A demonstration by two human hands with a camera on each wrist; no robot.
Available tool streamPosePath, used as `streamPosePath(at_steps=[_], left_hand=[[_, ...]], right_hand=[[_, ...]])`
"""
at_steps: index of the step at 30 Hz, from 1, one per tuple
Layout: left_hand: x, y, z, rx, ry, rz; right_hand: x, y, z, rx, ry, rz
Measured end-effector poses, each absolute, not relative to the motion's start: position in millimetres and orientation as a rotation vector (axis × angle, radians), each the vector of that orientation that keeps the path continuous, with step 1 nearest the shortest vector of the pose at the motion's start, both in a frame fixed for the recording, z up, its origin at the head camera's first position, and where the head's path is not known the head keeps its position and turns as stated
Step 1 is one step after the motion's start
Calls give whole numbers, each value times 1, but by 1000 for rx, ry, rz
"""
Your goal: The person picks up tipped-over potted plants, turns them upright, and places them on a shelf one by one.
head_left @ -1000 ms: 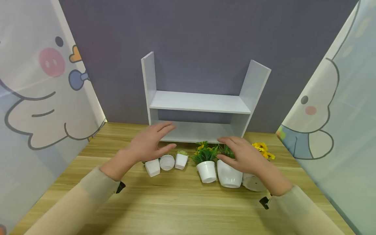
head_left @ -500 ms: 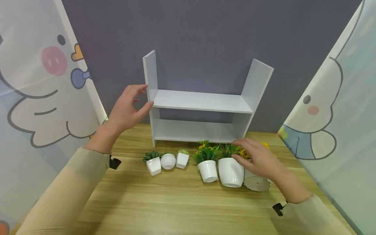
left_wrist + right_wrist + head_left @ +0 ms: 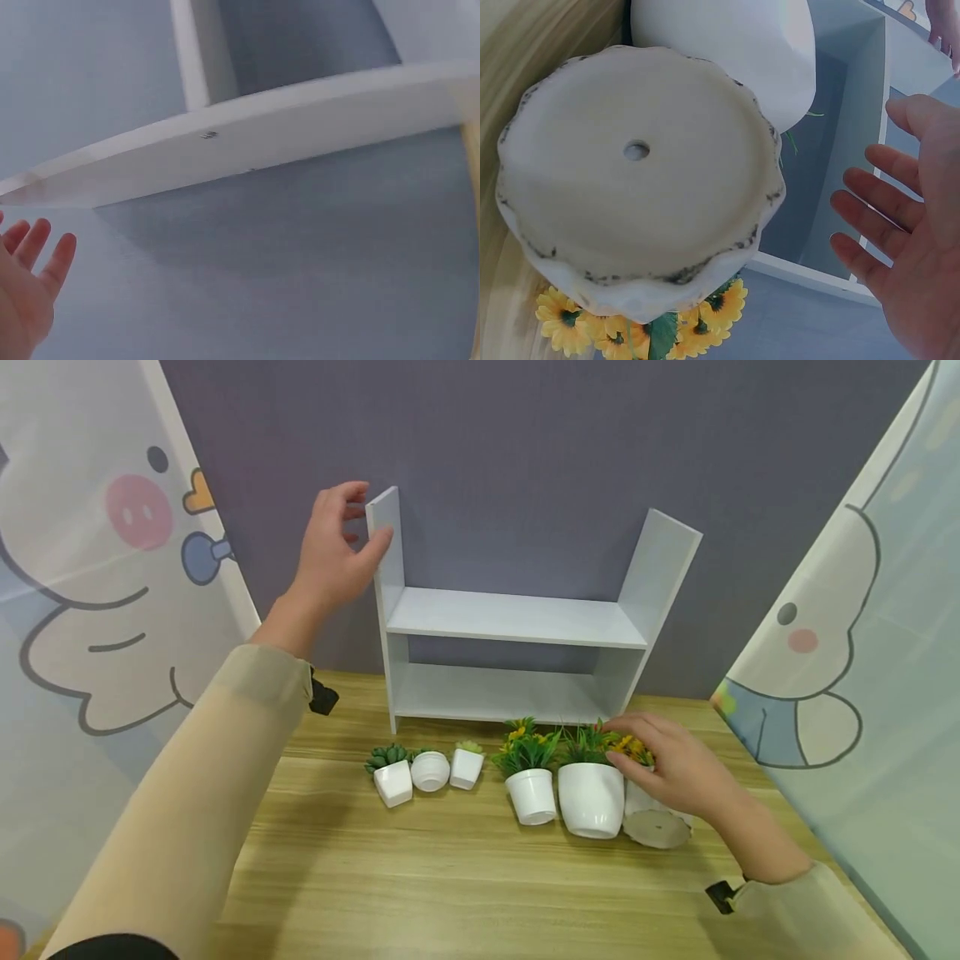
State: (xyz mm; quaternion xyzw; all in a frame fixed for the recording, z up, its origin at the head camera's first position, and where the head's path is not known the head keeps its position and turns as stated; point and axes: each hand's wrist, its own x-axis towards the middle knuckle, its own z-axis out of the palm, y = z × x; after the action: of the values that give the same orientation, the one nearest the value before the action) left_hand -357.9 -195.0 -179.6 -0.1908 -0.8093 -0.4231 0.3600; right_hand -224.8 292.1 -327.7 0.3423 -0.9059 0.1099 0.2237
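Observation:
My left hand [image 3: 333, 556] is raised at the upper left side panel of a white two-tier shelf [image 3: 517, 617], fingers loosely bent and thumb overlapping the panel's front edge. In the left wrist view its fingers [image 3: 56, 262] show apart from the panel, holding nothing. My right hand [image 3: 678, 772] hovers palm down above a scalloped white pot [image 3: 641, 165] with yellow flowers [image 3: 709, 319], which lies tipped with its base and drain hole showing. Beside it lie a large white pot [image 3: 591, 802] of grass and a smaller white pot [image 3: 532, 797] with a yellow-flowered plant.
On the wooden table [image 3: 420, 885], left of these, lie three small white pots: a dark green succulent pot [image 3: 393, 783], a round pot [image 3: 431, 772] and a square pot [image 3: 467, 768]. Behind the shelf rises a grey panel [image 3: 517, 460]. Cartoon-printed curtains [image 3: 787, 710] flank both sides.
My left hand has moved from above the small pots, left and then up to the top of the shelf's side panel. My right hand has shifted slightly right.

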Motion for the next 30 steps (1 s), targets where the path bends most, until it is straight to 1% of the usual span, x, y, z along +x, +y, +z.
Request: streamPosePath(at_steps=[6,12,20,30], left_hand=[[-380,-190,-159,-464,-2124,-1176],[-393,-190,-151,-475,-2034,-1389],[-396,-184,-146,-571,-1937,-1452],[-402,-173,-150,-525,-1875,-1503]], right_hand=[[-223,295,-326,964,-2460,292],[-223,298,-323,979,-2442,289],[-223,301,-320,1003,-2403,282],[-214,307,-322,920,-2462,303]])
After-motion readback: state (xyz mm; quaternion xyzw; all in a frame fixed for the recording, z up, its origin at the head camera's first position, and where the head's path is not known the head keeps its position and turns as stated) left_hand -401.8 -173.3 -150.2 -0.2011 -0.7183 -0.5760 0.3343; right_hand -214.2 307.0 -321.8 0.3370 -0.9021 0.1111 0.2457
